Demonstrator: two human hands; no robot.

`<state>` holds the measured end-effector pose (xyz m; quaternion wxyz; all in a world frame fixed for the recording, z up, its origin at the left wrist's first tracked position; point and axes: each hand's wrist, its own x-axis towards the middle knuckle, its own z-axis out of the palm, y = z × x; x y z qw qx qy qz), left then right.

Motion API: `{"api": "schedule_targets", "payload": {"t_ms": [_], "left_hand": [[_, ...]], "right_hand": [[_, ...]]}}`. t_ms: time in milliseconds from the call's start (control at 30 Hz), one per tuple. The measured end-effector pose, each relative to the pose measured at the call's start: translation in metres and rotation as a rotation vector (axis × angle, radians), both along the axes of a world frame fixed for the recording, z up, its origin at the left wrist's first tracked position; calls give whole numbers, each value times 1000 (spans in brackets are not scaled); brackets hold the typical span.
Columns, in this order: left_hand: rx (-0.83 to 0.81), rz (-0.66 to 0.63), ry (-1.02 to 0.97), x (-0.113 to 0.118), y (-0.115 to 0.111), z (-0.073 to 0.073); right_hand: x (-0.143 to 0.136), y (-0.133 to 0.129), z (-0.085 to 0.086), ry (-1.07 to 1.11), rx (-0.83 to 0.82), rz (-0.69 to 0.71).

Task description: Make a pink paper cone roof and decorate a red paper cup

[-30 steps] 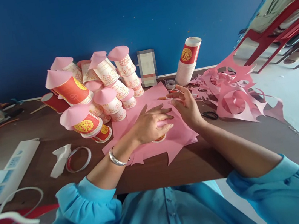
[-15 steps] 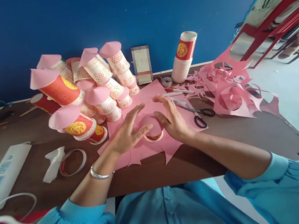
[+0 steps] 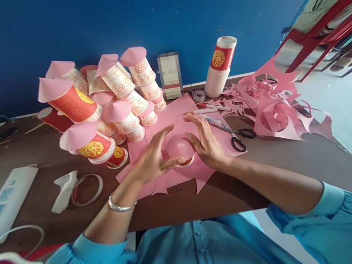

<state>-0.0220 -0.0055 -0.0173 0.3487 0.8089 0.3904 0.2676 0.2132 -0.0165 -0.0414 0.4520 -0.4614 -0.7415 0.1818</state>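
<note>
A pink paper cone point(image 3: 180, 145) sits on a red-and-white paper cup point(image 3: 188, 162) in the middle of the table. Cupped at its left side is my left hand point(image 3: 153, 157), fingers apart, the thumb lying by the cone's front edge. My right hand point(image 3: 207, 142) curves along the other side with spread fingers, its thumb close to the cone's rim. Whether either hand presses on the paper, I cannot tell. Beneath lies pink paper point(image 3: 175, 179) with cut edges. Right of my right hand rest black-handled scissors point(image 3: 240, 137) and several pens point(image 3: 215, 108).
Cup towers with pink cone tops point(image 3: 118, 111) crowd the back left. A stack of paper cups point(image 3: 218, 81) stands at the back right, near pink paper scraps point(image 3: 275, 117). Tape rolls point(image 3: 87, 189), a phone-like object point(image 3: 170, 76) and a white power strip point(image 3: 12, 191) are also there.
Both hands stay around the cone, with the left thumb slightly lower at its front. The whole view has shifted a little; nothing has been picked up or let go.
</note>
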Motion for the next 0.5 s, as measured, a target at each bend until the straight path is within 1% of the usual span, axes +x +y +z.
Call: {"api": "schedule_targets", "payload": {"t_ms": [100,233,333,500], "left_hand": [[2,-26,-27,0,0,-4],[-37,-65,-64,2,-1,-4],[-80,11,-33,7,-4,-2],[-50,117,60,14,-7,-3]], "right_hand": [[2,-2,2,-15,41,13],[3,-5,3,-27,58,63],[0,-6,0,-42,37,80],[0,-5,-4,-32,33,76]]}}
